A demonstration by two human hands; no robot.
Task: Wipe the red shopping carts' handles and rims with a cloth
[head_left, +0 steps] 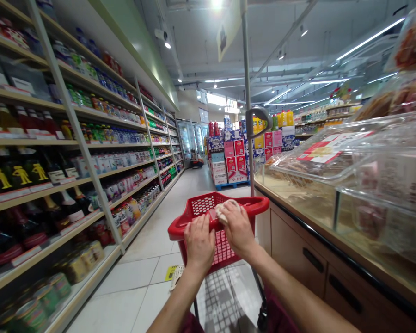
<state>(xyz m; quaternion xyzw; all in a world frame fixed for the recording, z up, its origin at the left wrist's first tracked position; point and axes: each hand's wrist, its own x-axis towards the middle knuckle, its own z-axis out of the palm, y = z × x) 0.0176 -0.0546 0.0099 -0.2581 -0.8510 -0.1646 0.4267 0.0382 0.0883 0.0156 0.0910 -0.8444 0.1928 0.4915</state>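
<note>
A red plastic shopping cart [183, 229] stands directly in front of me, its basket perforated with small holes. My left hand [199, 240] is closed over the near rim of the cart, the fingers curled across the handle bar. Just to its right, my right hand [237, 229] presses a crumpled whitish cloth [225, 210] against the same red bar. The cloth bulges out beyond the fingertips and hides part of the handle. Both palms face down and are out of sight.
Shelves [107, 145] of bottles and cans line the left side. To the right runs a wooden counter [291, 245] with clear plastic food boxes [319, 152] on top. Further along the tiled aisle, stacked cartons [230, 157] stand on a blue pallet [232, 185], beyond a grey pole [248, 92].
</note>
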